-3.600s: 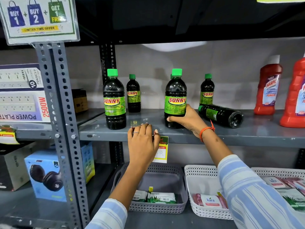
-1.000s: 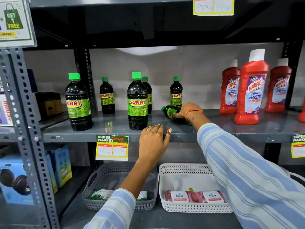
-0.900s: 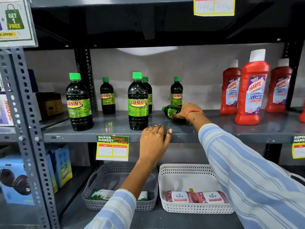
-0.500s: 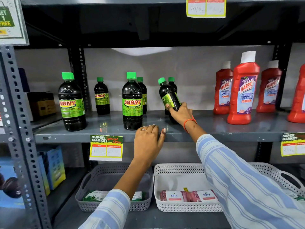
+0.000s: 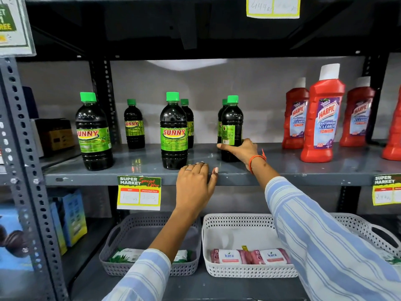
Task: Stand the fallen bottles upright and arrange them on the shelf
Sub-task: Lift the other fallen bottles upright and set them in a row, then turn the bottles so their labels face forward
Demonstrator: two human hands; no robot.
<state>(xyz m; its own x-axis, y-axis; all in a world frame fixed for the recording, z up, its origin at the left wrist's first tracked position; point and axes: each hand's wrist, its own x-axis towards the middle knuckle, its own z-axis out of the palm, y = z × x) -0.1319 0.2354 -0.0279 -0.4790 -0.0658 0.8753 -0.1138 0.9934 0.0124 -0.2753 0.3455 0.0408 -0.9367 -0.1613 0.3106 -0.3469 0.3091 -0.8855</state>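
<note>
Several dark Sunny bottles with green caps stand upright on the grey shelf (image 5: 282, 172). My right hand (image 5: 240, 149) grips the low part of one dark bottle (image 5: 232, 124), which stands upright with its back label facing me, in front of another bottle (image 5: 223, 107) mostly hidden behind it. My left hand (image 5: 195, 183) rests flat on the shelf's front edge, fingers apart, holding nothing. To its left stand a front bottle (image 5: 173, 131), a rear one (image 5: 188, 118), a small rear bottle (image 5: 133, 124) and a large left bottle (image 5: 93, 133).
Red Harpic cleaner bottles (image 5: 323, 118) stand at the shelf's right. A price tag (image 5: 138, 192) hangs from the shelf edge. Below, a grey basket (image 5: 121, 231) and a white basket (image 5: 238, 222) hold packets. A perforated upright (image 5: 23, 148) and boxes are at left.
My right hand took hold of the fallen bottle, lifted it from lying to tilted, and now has it standing upright on the shelf. My left hand stayed on the shelf edge.
</note>
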